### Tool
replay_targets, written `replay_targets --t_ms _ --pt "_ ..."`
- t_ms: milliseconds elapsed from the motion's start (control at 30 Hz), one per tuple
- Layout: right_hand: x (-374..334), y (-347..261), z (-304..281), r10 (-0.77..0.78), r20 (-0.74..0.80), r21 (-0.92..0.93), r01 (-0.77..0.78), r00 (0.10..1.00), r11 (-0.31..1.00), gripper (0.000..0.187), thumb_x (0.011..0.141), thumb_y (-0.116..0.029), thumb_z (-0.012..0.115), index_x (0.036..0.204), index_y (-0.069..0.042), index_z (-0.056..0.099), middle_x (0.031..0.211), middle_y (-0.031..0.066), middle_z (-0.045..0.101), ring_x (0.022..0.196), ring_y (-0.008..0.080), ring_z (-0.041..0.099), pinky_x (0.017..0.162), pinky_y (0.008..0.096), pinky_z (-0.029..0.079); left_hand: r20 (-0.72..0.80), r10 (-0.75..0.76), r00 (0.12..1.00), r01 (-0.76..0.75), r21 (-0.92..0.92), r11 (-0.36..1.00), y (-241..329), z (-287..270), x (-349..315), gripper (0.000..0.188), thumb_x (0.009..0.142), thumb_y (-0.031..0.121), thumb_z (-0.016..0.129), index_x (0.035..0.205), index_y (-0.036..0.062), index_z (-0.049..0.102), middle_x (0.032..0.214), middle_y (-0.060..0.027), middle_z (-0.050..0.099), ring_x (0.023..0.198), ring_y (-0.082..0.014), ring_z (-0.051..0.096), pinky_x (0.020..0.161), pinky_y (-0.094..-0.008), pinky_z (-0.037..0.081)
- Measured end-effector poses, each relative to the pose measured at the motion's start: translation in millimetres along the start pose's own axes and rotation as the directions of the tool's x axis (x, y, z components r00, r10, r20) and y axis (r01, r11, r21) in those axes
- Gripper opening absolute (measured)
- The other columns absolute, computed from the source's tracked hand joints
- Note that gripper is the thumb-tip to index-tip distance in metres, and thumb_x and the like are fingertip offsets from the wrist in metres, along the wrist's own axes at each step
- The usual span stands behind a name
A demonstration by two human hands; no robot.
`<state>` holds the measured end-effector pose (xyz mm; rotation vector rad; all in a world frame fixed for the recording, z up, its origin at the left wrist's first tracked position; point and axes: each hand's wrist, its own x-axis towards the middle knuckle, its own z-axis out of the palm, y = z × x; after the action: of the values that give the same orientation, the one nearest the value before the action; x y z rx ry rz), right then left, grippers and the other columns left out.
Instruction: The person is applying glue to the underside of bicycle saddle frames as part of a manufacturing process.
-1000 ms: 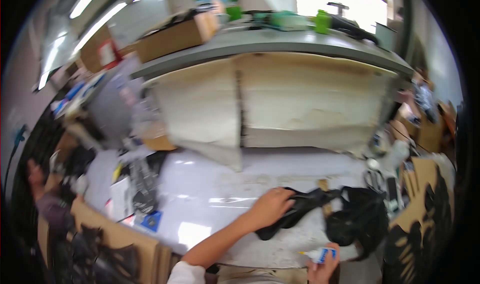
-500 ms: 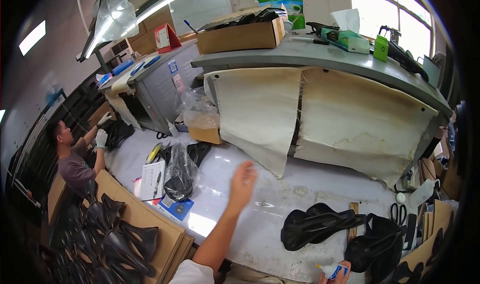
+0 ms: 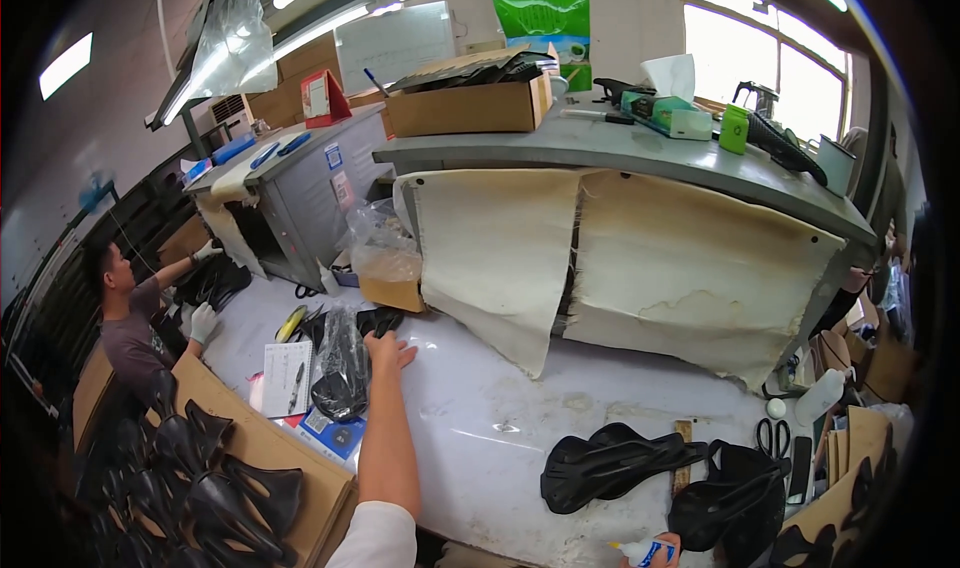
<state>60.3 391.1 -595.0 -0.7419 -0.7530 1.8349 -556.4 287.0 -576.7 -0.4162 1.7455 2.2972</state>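
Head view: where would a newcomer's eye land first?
Probably the glossy black pieces at lower left, and the bright green poster on the back wall. Left of centre, the left hand is beside a plastic-wrapped black piece; at the bottom edge, the right hand holds a small bottle.

Ahead of me stands a grey shelf (image 3: 640,153), two off-white cloth sheets (image 3: 490,258) hanging from its front; on top I see a cardboard box (image 3: 460,113), a tissue box (image 3: 690,121) with a white tissue (image 3: 670,75) sticking up, and a bright green bottle (image 3: 733,131); a green poster (image 3: 540,8) hangs behind, left of a window (image 3: 730,43). On my left is a co-worker (image 3: 135,318) in white gloves (image 3: 203,322); a grey cabinet (image 3: 310,188) carries a red desk calendar (image 3: 336,98); a pen (image 3: 297,388) lies on a spiral notebook (image 3: 282,368); on my right, black scissors (image 3: 772,438) lie near a white bottle (image 3: 822,398).
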Motion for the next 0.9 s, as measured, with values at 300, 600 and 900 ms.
replay_targets --t_ms 300,600,900 --pt "-3 2 16 0.083 -0.078 -0.019 -0.085 0.994 0.996 0.027 0.097 -0.017 0.061 0.122 -0.01 0.054 0.105 0.0042 0.06 0.084 0.0138 0.059 0.052 0.0213 0.045 0.292 -0.061 0.955 -0.114 0.546 0.83 3 6 -128 0.045 0.1 0.046 0.052 0.113 0.0029 0.048 0.095 -0.0232 0.066 0.066 -0.031 0.071 0.05 -0.0361 0.054" --pt "1 10 33 0.09 -0.016 -0.096 -0.091 0.996 0.991 0.024 0.096 -0.019 0.062 0.115 -0.007 0.054 0.098 0.0047 0.057 0.076 0.013 0.057 0.05 0.0201 0.043 0.461 0.526 0.715 -0.699 0.502 0.51 -17 -21 -209 0.058 0.093 0.011 0.061 0.147 0.0132 0.04 0.086 -0.0126 0.061 0.077 -0.0196 0.059 0.075 -0.0319 0.049" --pt "-1 18 58 0.137 0.065 -0.054 -0.134 0.988 0.99 0.042 0.083 -0.029 0.078 0.097 -0.002 0.049 0.07 0.0027 0.052 0.043 0.0094 0.051 0.037 0.024 0.042 0.563 0.174 0.808 -0.292 0.127 0.948 -50 -61 -281 0.084 0.085 -0.009 0.045 0.156 0.0169 0.008 0.107 -0.0136 0.061 0.09 -0.0173 0.062 0.083 -0.0305 0.05"
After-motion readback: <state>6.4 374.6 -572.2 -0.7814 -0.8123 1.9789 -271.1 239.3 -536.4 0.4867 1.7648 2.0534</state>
